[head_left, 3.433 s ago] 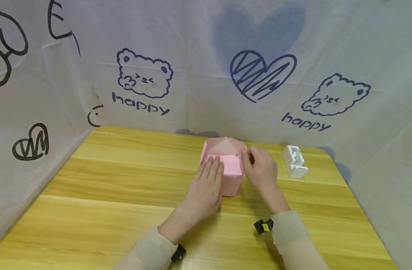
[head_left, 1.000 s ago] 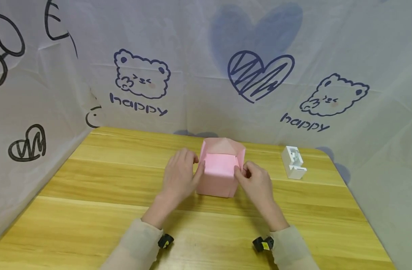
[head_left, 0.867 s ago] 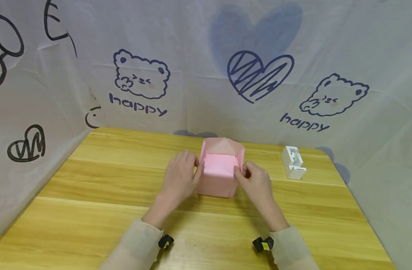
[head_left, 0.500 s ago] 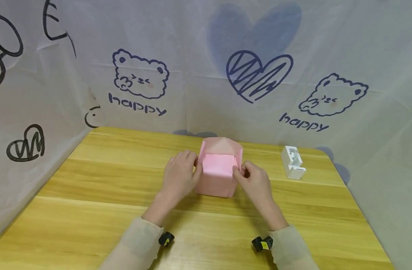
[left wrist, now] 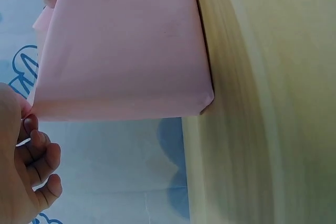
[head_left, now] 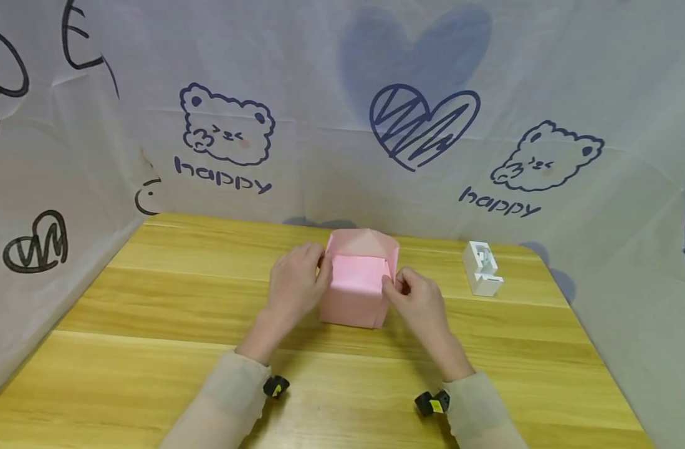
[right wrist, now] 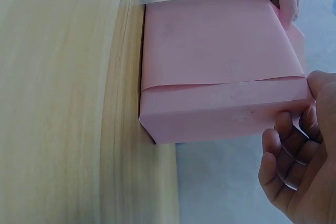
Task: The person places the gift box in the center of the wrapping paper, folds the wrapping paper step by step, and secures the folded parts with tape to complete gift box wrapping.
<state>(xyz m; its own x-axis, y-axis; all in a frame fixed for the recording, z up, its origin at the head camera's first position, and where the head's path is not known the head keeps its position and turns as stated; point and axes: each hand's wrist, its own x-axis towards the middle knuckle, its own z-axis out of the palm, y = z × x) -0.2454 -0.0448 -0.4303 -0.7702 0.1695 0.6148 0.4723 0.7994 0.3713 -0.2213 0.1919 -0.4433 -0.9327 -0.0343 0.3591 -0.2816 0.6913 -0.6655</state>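
Note:
A box covered in pink paper (head_left: 353, 299) stands on the table, its paper raised in a peaked flap at the far side. My left hand (head_left: 293, 277) pinches the paper at the upper left edge between thumb and fingers. On the opposite edge my right hand (head_left: 423, 302) pinches the paper too. In the left wrist view the left hand (left wrist: 21, 166) shows its other fingers loosely curled below the pinch. The right wrist view shows an overlapping paper seam along the side of the pink box (right wrist: 215, 51), near the right hand (right wrist: 304, 166).
What looks like a small white tape dispenser (head_left: 482, 268) stands to the right on the wooden table (head_left: 168, 349). Behind the table hangs a pale cloth (head_left: 320, 112) with bear and heart drawings. Black wrist cameras sit at both cuffs.
Earlier my left hand lay flat on top of the pink paper; it has since moved to the left edge and pinches there. My right hand has come nearer along the right edge.

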